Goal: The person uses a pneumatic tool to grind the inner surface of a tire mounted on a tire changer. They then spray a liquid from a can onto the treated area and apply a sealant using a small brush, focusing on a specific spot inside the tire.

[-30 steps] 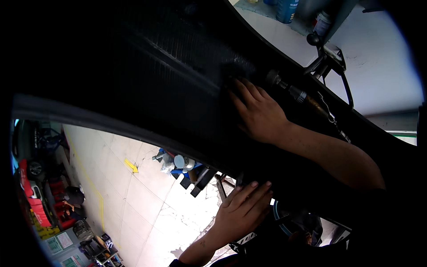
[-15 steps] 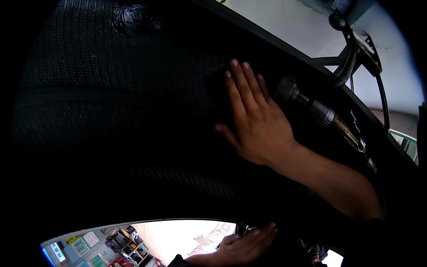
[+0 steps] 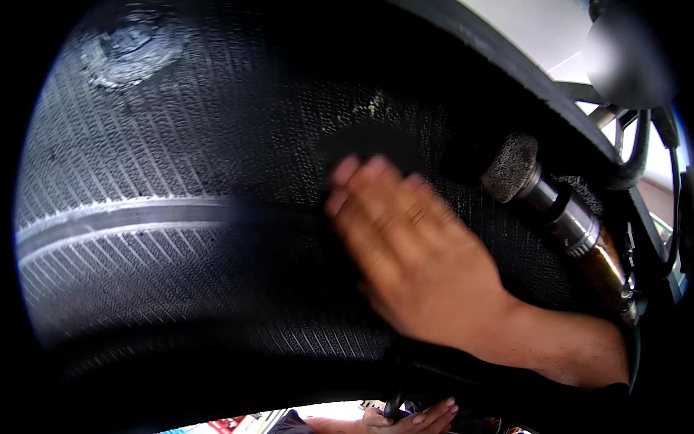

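My right hand (image 3: 419, 257) lies flattened, fingers extended and blurred, over the black inside of a tyre (image 3: 130, 267), just below a small dark patch (image 3: 369, 141); whether it touches that patch is unclear. Right of it rests an air tool (image 3: 560, 217) with a rough rounded head and silver-and-gold body. My left hand (image 3: 416, 419), mostly cut off at the bottom, is at the tyre's lower edge with straight fingers, beside a dark bar; I cannot tell if it touches the bar. A shiny, roughened round area (image 3: 134, 50) shows at upper left on the tyre wall.
A dark metal frame (image 3: 640, 155) with a rounded end stands outside the tyre's upper right edge, before a pale background. A thin hose (image 3: 635, 358) runs down from the tool. A sliver of bright, cluttered workshop shows beneath the tyre.
The view has swung closer into the tyre, hiding most of the floor. My right hand appears lower in the picture and smeared by motion; my left hand has sunk toward the bottom edge.
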`<state>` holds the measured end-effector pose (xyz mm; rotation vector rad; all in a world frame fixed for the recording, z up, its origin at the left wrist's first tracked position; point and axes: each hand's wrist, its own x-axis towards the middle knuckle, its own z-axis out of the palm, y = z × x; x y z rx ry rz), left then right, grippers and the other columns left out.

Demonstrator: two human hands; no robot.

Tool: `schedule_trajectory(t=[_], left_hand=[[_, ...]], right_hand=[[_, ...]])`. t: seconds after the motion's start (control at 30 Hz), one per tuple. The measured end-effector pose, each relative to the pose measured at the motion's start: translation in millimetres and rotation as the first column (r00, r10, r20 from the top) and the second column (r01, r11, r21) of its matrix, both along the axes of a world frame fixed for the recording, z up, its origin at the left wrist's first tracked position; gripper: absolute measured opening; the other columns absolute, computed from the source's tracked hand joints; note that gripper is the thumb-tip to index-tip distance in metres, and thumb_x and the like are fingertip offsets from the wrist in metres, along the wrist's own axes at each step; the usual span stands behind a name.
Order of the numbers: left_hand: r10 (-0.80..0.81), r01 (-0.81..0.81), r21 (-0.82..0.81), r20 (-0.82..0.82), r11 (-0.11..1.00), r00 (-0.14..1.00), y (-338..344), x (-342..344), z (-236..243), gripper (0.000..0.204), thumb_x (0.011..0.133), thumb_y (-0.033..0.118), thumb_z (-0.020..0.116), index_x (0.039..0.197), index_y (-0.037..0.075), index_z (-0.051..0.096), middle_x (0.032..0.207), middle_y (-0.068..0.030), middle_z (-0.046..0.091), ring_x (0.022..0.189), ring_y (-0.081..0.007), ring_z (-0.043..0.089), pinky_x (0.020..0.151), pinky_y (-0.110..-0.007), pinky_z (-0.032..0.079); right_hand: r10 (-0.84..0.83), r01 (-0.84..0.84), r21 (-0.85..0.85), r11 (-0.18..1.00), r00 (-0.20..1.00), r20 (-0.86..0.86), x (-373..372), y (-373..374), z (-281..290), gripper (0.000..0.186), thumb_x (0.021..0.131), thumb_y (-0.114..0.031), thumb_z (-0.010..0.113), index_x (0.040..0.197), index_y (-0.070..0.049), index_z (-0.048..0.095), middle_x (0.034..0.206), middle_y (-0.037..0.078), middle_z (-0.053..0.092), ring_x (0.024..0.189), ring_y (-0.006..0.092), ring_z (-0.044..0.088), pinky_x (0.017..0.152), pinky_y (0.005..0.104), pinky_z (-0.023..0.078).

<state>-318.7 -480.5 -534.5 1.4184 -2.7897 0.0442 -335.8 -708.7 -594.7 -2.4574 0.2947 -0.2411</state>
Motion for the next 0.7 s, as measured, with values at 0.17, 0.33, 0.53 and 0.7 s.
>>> schedule_trajectory(t=[0.17, 0.33, 0.53, 0.7], left_hand=[[-0.125, 0.128, -0.052, 0.066, 0.990, 0.990, -25.0, 18.2, -17.4, 0.038, 0.094, 0.028, 0.041, 0.126, 0.009, 0.050, 0.129, -0.0078, 0.056, 0.123, -0.0217, 0.051, 0.109, -0.044, 0.027], [-0.206, 0.217, -0.090, 0.118, 0.972, 0.971, -42.6, 33.0, -23.6, 0.039, 0.095, 0.026, 0.038, 0.129, 0.008, 0.047, 0.131, -0.0082, 0.054, 0.124, -0.0226, 0.050, 0.109, -0.045, 0.027], [-0.255, 0.267, -0.050, 0.172, 0.962, 0.951, -48.1, 40.0, -19.0, 0.041, 0.095, 0.026, 0.038, 0.131, 0.008, 0.044, 0.133, -0.0091, 0.051, 0.126, -0.0238, 0.047, 0.110, -0.046, 0.026], [-0.238, 0.245, -0.064, 0.107, 0.967, 0.965, -49.9, 44.8, -22.8, 0.041, 0.095, 0.026, 0.038, 0.130, 0.008, 0.045, 0.133, -0.0090, 0.052, 0.126, -0.0236, 0.048, 0.110, -0.046, 0.026]], right_hand=[[0.076, -0.090, 0.162, 0.983, 0.993, 0.090, 1.4, -9.3, -19.2, 0.072, 0.075, -0.030, 0.070, 0.133, 0.004, 0.044, 0.144, 0.025, 0.032, 0.137, 0.0362, 0.029, 0.111, 0.0467, 0.027], [0.288, -0.339, 0.167, 0.926, 0.919, 0.269, -2.5, 8.5, -41.6, 0.047, 0.090, -0.012, 0.042, 0.135, 0.002, 0.042, 0.145, 0.011, 0.038, 0.136, 0.0212, 0.033, 0.114, 0.0355, 0.027], [0.054, -0.049, -0.079, 0.996, 0.997, 0.054, 9.3, 0.7, -38.4, 0.053, 0.089, -0.019, 0.044, 0.139, -0.003, 0.040, 0.151, 0.012, 0.027, 0.141, 0.0261, 0.023, 0.117, 0.0433, 0.012], [-0.219, 0.214, -0.132, 0.968, 0.975, -0.024, 10.1, -3.9, -27.3, 0.050, 0.077, -0.020, 0.059, 0.123, 0.000, 0.055, 0.144, 0.018, 0.038, 0.132, 0.0286, 0.039, 0.097, 0.0360, 0.038]])
